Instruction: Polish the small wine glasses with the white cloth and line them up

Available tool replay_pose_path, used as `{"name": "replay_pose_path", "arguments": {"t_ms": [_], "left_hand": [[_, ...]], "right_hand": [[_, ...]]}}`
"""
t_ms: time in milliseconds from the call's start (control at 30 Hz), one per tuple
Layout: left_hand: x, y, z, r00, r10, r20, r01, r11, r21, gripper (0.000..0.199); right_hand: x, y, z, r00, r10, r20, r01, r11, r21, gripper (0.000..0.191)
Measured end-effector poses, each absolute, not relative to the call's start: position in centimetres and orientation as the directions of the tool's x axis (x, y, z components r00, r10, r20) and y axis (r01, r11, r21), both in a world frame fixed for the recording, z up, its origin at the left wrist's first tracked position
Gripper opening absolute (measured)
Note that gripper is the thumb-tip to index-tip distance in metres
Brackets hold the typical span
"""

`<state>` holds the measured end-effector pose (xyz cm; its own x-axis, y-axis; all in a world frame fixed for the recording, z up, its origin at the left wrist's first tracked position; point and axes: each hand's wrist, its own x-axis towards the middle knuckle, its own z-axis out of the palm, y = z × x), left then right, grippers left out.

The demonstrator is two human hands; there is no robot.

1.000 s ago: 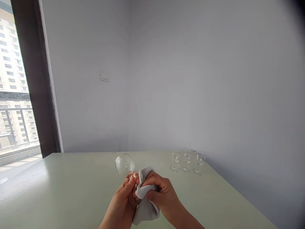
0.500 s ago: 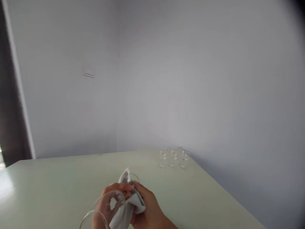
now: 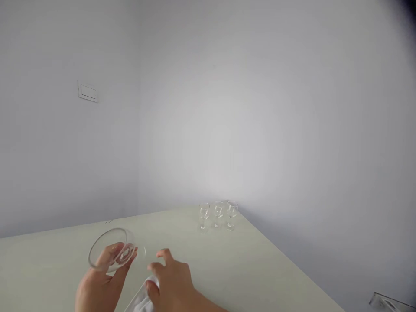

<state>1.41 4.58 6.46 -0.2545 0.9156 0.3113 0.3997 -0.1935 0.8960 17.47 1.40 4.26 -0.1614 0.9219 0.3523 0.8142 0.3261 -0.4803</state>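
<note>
My left hand (image 3: 101, 286) is closed around a clear wine glass (image 3: 108, 240). The glass is tilted, its wide rim towards me and its foot pointing away to the right. Beside it, my right hand (image 3: 173, 279) has its fingers spread and bent. A crumpled white cloth (image 3: 143, 301) lies just below the right hand, partly hidden by it and cut off by the bottom edge of the view. The thumb is over the cloth; whether it touches it is hard to make out.
Three clear wine glasses stand upright in a row near the table's far right corner, the nearest to me on the left (image 3: 203, 212). The pale green table (image 3: 256, 277) meets grey walls. A switch plate (image 3: 88, 92) is on the left wall, and a framed object (image 3: 390, 303) shows bottom right.
My right hand has come off the glass, and its fingers have spread above the cloth, which is now lower. The left hand has moved left with the wine glass. The view has turned right.
</note>
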Motion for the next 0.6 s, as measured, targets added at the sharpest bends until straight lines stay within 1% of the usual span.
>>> {"name": "replay_pose_path", "arguments": {"t_ms": [33, 67, 133, 167, 267, 333, 433, 500, 533, 600], "left_hand": [[1.6, 4.6, 6.2, -0.226, 0.935, 0.275, 0.442, -0.153, 0.884, 0.036], [1.9, 4.7, 5.8, -0.191, 0.953, 0.236, 0.455, -0.127, 0.881, 0.039], [2.8, 4.6, 4.5, -0.12, 0.98, 0.157, 0.398, -0.097, 0.912, 0.045], [3.3, 4.5, 3.9, -0.106, 0.986, 0.125, 0.358, -0.08, 0.93, 0.048], [4.6, 4.4, 2.0, -0.098, 0.991, 0.086, 0.32, -0.051, 0.946, 0.049], [5.0, 4.6, 1.1, -0.085, 0.991, 0.104, 0.325, -0.072, 0.943, 0.045], [5.1, 5.2, 0.0, -0.004, 0.996, 0.092, 0.332, -0.085, 0.939, 0.042], [5.1, 5.6, -0.9, 0.036, 0.996, 0.085, 0.358, -0.092, 0.929, 0.046], [5.2, 5.7, -1.5, 0.04, 0.994, 0.106, 0.384, -0.113, 0.916, 0.049], [5.6, 5.6, -2.7, 0.019, 0.978, 0.208, 0.448, -0.194, 0.873, 0.053]], "right_hand": [[17.6, 1.5, 4.4, -0.116, 0.911, 0.397, 0.802, 0.322, -0.503, 0.038], [17.7, 1.5, 4.5, -0.072, 0.898, 0.435, 0.766, 0.329, -0.552, 0.04], [17.8, 1.7, 4.5, -0.005, 0.89, 0.456, 0.693, 0.332, -0.64, 0.041], [17.8, 1.9, 4.2, 0.0, 0.895, 0.446, 0.68, 0.327, -0.656, 0.037], [17.6, 2.4, 3.1, -0.025, 0.914, 0.405, 0.724, 0.296, -0.623, 0.015], [17.4, 2.7, 2.3, -0.037, 0.933, 0.357, 0.764, 0.257, -0.593, 0.006], [17.1, 2.9, 1.8, -0.045, 0.965, 0.258, 0.805, 0.189, -0.563, 0.011], [17.3, 3.1, 1.7, -0.046, 0.974, 0.22, 0.828, 0.16, -0.537, 0.018], [17.6, 3.3, 1.6, -0.046, 0.975, 0.216, 0.835, 0.156, -0.528, 0.021], [18.6, 4.2, 1.2, -0.018, 0.975, 0.22, 0.844, 0.132, -0.52, 0.021]]}}
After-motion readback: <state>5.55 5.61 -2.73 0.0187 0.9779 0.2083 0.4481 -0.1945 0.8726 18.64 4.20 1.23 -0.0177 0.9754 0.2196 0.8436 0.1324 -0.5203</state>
